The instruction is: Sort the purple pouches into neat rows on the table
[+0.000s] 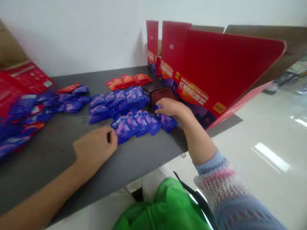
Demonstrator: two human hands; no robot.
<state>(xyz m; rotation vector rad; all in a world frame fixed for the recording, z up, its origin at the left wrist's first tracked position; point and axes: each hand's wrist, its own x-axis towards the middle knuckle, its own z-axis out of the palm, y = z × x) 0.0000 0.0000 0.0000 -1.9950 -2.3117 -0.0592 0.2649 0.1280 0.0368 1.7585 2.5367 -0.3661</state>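
Sachets (27, 102) in blue lie in a loose, blurred heap at the far left of the grey worktop (72, 124), in front of a red box (31, 76). Just right of them sits a smaller blue pile (74, 103) with a red-orange packet (68, 88) on top. Nearer the edge, the person's left hand (96, 147) has its grip curled in, fingertips at the corner of the first pouch in a fanned blue row (140, 124); from where I'm standing I can't tell whether they pinch it. Behind that row are neat blue stacks (120, 100), and farther back, toward the wall, a line of orange-red packets (129, 80). At the row's right end the right hand (169, 107) reaches in from a striped knit sleeve (223, 182), its grip closed on a blue pouch (168, 122), which slants out below the fingers. A dark brown item (163, 94) lies just behind that hand. Tall red cartons (213, 70) stand along the right side, flaps up, with white floor (268, 159) beyond.
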